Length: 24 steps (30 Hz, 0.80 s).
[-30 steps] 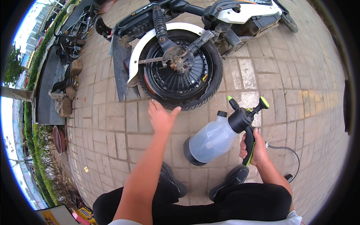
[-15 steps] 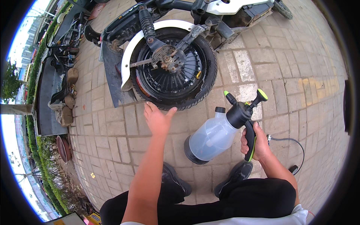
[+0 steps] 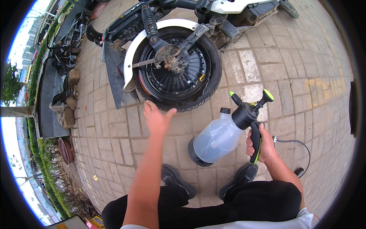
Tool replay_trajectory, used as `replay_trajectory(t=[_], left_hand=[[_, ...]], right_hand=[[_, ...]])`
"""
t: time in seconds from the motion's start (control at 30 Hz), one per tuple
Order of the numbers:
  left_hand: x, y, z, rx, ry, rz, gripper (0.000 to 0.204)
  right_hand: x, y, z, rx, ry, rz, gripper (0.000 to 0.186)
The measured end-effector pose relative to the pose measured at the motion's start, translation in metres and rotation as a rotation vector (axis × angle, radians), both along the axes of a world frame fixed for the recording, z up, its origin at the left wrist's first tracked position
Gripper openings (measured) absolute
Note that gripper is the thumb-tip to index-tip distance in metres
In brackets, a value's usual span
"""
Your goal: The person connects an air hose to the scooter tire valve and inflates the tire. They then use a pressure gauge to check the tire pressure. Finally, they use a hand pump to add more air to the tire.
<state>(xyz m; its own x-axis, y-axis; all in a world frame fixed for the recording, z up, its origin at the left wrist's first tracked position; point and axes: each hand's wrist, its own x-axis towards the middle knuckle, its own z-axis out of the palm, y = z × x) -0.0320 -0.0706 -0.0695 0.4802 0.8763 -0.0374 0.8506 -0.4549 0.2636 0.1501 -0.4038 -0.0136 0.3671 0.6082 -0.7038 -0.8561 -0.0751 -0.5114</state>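
My left hand is at the near edge of a black tyre, thumb and fingers spread apart. Its fingertips overlap the tyre's rim in view; whether they press on it I cannot tell. The tyre sits on a dark spoked hub wheel with a small yellow piece on its rim, under a white fender. My right hand is closed round the black and green handle of a pump sprayer. The sprayer leans left, its translucent bottle close to the paving and its green-tipped nozzle pointing toward the wheel.
The two-wheeler lies on its side across the brick paving. A black hose with a metal fitting is right of my right hand. On the far left are a sheet-edged bed of parts, a reddish pot and hedges.
My left hand has moved slightly up and left along the tyre's near edge. The sprayer and my right hand are nearly where they were.
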Motion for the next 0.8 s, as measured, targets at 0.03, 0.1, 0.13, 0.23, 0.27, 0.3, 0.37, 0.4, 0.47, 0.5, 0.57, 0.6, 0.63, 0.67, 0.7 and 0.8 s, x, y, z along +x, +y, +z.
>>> replay_trajectory(t=[0.03,0.1,0.13,0.23,0.27,0.3,0.37,0.4,0.47,0.5,0.57,0.6,0.63,0.67,0.7,0.8], left_hand=[[-0.001,0.002,0.002,-0.003,0.009,-0.008,0.116],[-0.001,0.003,0.004,-0.004,0.019,-0.019,0.116],[-0.002,0.003,0.005,-0.002,0.021,-0.022,0.116],[-0.002,0.005,0.007,0.005,0.021,-0.034,0.115],[-0.003,0.007,0.007,0.007,0.02,-0.039,0.115],[-0.004,0.01,0.007,-0.002,0.025,-0.046,0.115],[-0.007,0.02,0.008,-0.018,0.032,-0.064,0.115],[-0.008,0.025,0.009,-0.032,0.036,-0.073,0.115],[-0.011,0.033,0.01,-0.057,0.045,-0.092,0.114],[-0.012,0.034,0.01,-0.053,0.023,-0.094,0.114],[-0.012,0.029,0.008,-0.05,-0.021,-0.096,0.113],[-0.011,0.024,0.006,-0.062,-0.04,-0.055,0.116],[-0.01,0.015,0.003,-0.065,-0.066,-0.063,0.117],[-0.009,0.004,-0.001,-0.065,-0.09,-0.049,0.117],[-0.006,-0.005,-0.005,-0.109,-0.065,-0.019,0.118],[0.002,-0.018,-0.012,-0.012,-0.124,0.007,0.118]], right_hand=[[0.0,0.0,0.0,-0.011,-0.005,0.005,0.059],[0.0,0.001,0.0,0.008,-0.003,0.005,0.059],[0.0,0.001,0.0,-0.013,-0.008,0.011,0.059],[0.0,0.001,0.001,-0.013,-0.01,0.015,0.059],[0.0,0.001,0.001,-0.013,-0.009,0.015,0.058],[0.0,0.001,0.001,0.004,-0.003,0.011,0.058],[0.0,0.001,0.001,-0.014,0.0,0.021,0.057],[0.0,0.001,0.001,-0.002,0.004,0.014,0.056],[0.0,0.0,0.001,-0.024,0.005,0.019,0.056],[0.0,0.0,0.002,-0.002,0.016,0.014,0.055],[-0.001,0.0,0.002,-0.014,0.007,0.023,0.055],[-0.001,0.0,0.002,-0.015,-0.001,0.028,0.054],[-0.001,0.0,0.003,-0.006,0.0,0.025,0.054],[-0.001,0.0,0.004,0.001,0.0,0.023,0.054],[-0.001,0.001,0.004,-0.008,-0.015,0.032,0.054],[-0.001,0.002,0.007,0.019,-0.012,0.041,0.055]])
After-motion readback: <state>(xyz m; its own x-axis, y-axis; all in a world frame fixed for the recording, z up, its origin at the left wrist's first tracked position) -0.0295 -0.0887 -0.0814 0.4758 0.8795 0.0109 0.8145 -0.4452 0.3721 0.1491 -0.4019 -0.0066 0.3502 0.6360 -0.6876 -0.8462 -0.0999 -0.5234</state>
